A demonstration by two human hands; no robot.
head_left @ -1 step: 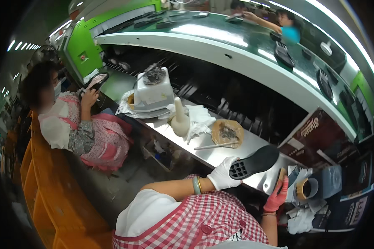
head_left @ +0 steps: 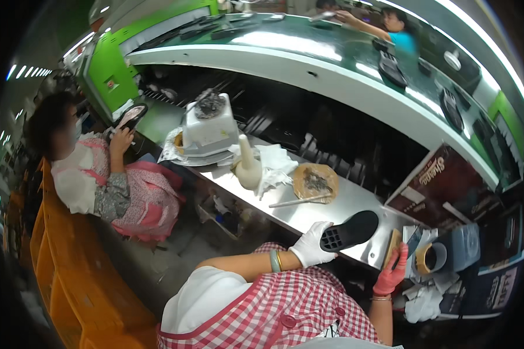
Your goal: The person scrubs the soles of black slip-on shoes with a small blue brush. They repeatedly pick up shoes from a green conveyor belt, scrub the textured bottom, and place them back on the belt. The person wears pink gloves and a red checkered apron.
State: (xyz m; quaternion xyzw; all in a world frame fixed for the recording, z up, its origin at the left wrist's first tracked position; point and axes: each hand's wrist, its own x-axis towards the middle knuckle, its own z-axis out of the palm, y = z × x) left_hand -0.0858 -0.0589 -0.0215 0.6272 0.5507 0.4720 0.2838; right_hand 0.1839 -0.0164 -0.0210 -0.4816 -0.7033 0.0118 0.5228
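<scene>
My left hand (head_left: 311,245), in a white glove, is closed on the heel end of a black shoe sole (head_left: 362,227). The sole is held up over the near edge of the metal bench, with the open grid of its heel showing. To its right, my right hand (head_left: 390,278), in a pinkish-red glove, grips a wooden brush (head_left: 392,247). The brush's flat tan side stands nearly upright, and its bristles are mostly hidden by my fingers. A small gap separates brush and sole.
On the metal bench (head_left: 346,202) are a squat bottle (head_left: 248,171), white cloths (head_left: 276,166), a stick (head_left: 300,202) on a stained round pad (head_left: 317,182), and a white box (head_left: 209,132). A conveyor (head_left: 308,70) carries soles beyond. A co-worker (head_left: 108,180) sits left; tubs (head_left: 464,252) stand right.
The sole has turned and looks shorter, its toe end having moved left and down. My right hand and brush have shifted slightly and lie a little farther from the sole.
</scene>
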